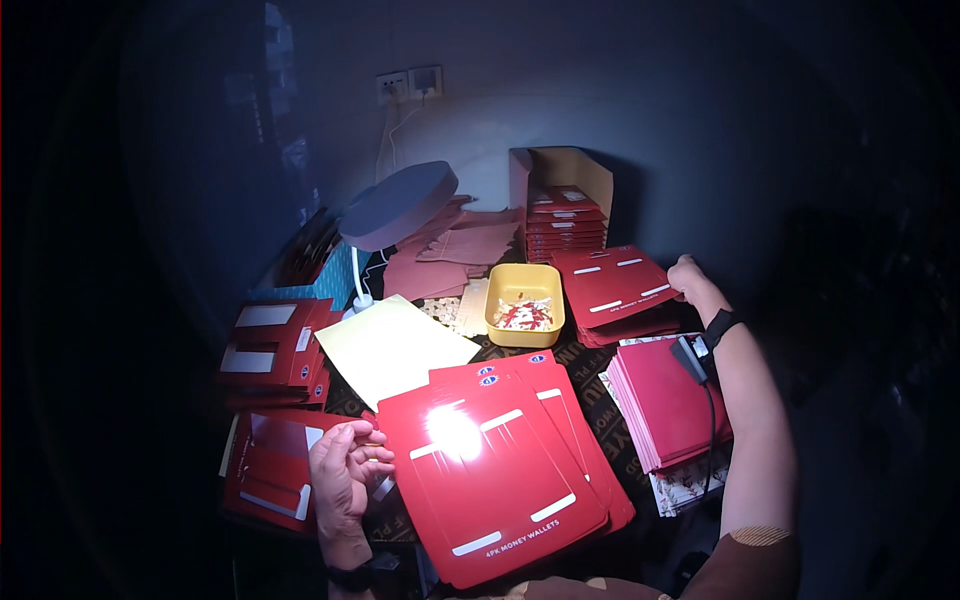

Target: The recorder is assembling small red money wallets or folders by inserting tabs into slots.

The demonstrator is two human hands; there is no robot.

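- The near pile (500,480) of red cards lies on the table at the near middle, askew, its upper cards fanned to the right; that spread probably keeps their edges easy to separate.
- The left hand (345,475) is half open, fingers loosely curled beside this pile's left edge. It appears empty; whether the fingertips touch the cards, I cannot tell.
- The right hand (685,280) reaches far right, bent round the right edge of the far pile (615,285). It seems to pinch there, perhaps because an edge gives better purchase than a flat face; how many cards it has, I cannot tell.
- Between the far pile and a pale yellow sheet (395,345) stands a yellow tub (525,334), holding small white and red bits, likely kept together by its walls.
- Right of the near pile, the pink stack (675,405) rests on patterned sheets (690,492).
- On the left lie two more red piles, one farther (265,340), one nearer (265,475).
- Beyond, a lamp (400,205) leans over, presumably for light; loose pink sheets (455,250) and an open carton (590,170) of red cards sit farthest.
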